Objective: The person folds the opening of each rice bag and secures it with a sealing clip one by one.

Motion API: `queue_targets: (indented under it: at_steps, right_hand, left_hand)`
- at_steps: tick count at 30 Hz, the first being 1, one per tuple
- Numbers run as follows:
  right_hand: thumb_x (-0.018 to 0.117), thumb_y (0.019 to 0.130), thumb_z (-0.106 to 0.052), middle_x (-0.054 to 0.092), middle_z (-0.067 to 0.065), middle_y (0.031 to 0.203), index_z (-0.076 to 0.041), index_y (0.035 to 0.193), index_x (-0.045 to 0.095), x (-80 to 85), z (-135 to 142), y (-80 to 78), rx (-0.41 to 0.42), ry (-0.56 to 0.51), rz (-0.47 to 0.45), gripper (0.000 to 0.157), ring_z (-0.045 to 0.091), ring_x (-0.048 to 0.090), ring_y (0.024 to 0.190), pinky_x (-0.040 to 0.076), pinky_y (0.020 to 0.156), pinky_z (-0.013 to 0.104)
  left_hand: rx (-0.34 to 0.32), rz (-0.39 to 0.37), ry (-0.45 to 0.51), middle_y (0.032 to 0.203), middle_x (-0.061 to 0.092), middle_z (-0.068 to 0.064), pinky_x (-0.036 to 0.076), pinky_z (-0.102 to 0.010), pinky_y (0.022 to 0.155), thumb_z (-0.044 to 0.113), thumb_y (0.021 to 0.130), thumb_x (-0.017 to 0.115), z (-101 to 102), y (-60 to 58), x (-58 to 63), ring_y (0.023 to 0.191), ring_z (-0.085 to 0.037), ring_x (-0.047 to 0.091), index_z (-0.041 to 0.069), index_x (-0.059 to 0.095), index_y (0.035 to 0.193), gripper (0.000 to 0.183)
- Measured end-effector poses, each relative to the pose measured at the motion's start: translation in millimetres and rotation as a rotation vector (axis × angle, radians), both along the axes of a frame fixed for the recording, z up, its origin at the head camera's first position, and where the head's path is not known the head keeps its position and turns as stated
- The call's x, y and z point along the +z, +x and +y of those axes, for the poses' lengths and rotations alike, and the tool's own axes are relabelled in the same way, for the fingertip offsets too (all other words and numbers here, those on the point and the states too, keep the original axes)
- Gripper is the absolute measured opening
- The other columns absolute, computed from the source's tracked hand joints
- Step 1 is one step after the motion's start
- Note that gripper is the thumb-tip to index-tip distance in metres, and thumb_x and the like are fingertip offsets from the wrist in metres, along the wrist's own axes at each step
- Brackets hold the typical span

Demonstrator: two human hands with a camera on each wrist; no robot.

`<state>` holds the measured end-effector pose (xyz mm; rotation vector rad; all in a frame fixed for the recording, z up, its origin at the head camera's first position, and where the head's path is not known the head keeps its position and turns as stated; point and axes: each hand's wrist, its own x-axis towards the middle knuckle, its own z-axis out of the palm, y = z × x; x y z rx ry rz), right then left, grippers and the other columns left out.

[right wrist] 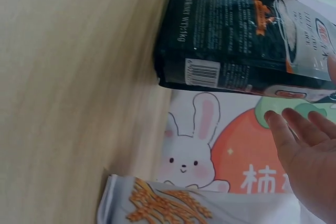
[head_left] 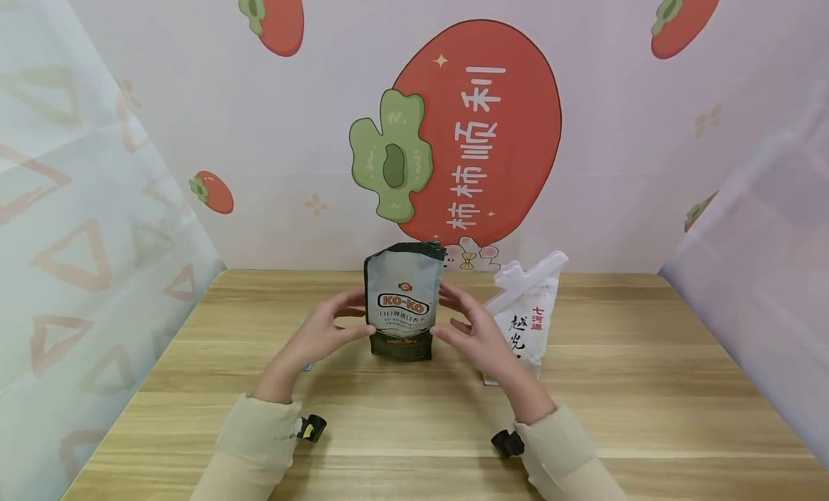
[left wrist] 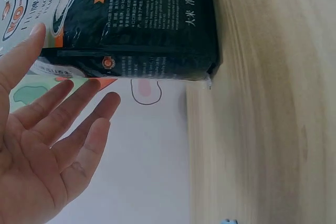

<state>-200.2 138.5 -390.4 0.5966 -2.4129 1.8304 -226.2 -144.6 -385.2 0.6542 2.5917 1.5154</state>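
Observation:
An upright bag of KO-KO rice [head_left: 403,278], silver-white above and dark green below, stands on the wooden table in the middle of the head view. On its left side is my left hand [head_left: 332,330], the thumb by the front edge and the other fingers reaching along the side. My right hand [head_left: 478,334] mirrors it on the other side. Relaxed, spread fingers show on the left hand [left wrist: 47,145] and the right hand [right wrist: 307,153] in the wrist views. Gaps show below the bag's side there; whether the thumbs touch it I cannot tell.
A white rice bag [head_left: 534,325] with a white clip [head_left: 531,276] across its top stands to the right, partly behind my right hand. A small light-blue object [head_left: 307,366] lies mostly hidden behind my left wrist. Printed cloth walls [head_left: 602,199] enclose the table.

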Motion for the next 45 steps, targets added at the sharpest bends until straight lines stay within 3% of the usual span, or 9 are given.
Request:
queue_targets:
  at_steps: [12,21,27,45]
  right_hand:
    - [0.073,0.091,-0.012,0.048,0.016,0.150,-0.009,0.149,0.041,-11.4,-6.6,-8.0,0.013,0.024,-0.039,0.067,0.037,0.046,0.139,0.041,0.108,0.058]
    - [0.073,0.090,-0.012,0.054,0.018,0.143,-0.007,0.146,0.044,-18.7,-21.9,-11.2,-0.009,0.040,-0.064,0.063,0.037,0.053,0.132,0.047,0.105,0.054]
    - [0.074,0.087,-0.004,0.058,0.023,0.138,-0.004,0.141,0.049,-14.9,-20.8,-13.1,-0.054,0.035,-0.036,0.059,0.041,0.063,0.118,0.052,0.099,0.050]
    - [0.074,0.085,0.003,0.061,0.021,0.133,-0.002,0.135,0.054,-11.3,-16.8,-10.4,-0.023,0.026,-0.023,0.054,0.040,0.061,0.120,0.054,0.098,0.046]
  left_hand:
    - [-0.002,0.005,-0.018,0.139,0.058,-0.019,0.046,-0.061,0.102,0.022,0.088,0.077,4.3,-2.1,-2.8,0.124,-0.040,0.058,0.004,0.049,0.143,0.064]
    - [0.050,-0.075,-0.028,0.139,0.058,-0.016,0.056,-0.044,0.090,0.028,0.091,0.073,-3.7,0.1,-5.3,0.115,-0.035,0.064,0.007,0.053,0.140,0.057]
    - [0.023,-0.071,0.004,0.139,0.058,-0.019,0.057,-0.043,0.090,0.029,0.092,0.072,1.1,-1.7,-5.2,0.113,-0.036,0.065,0.005,0.053,0.140,0.057]
    - [0.017,-0.107,0.070,0.134,0.061,-0.019,0.059,-0.039,0.085,0.023,0.089,0.076,3.6,5.8,-1.7,0.105,-0.034,0.069,0.006,0.058,0.136,0.053]
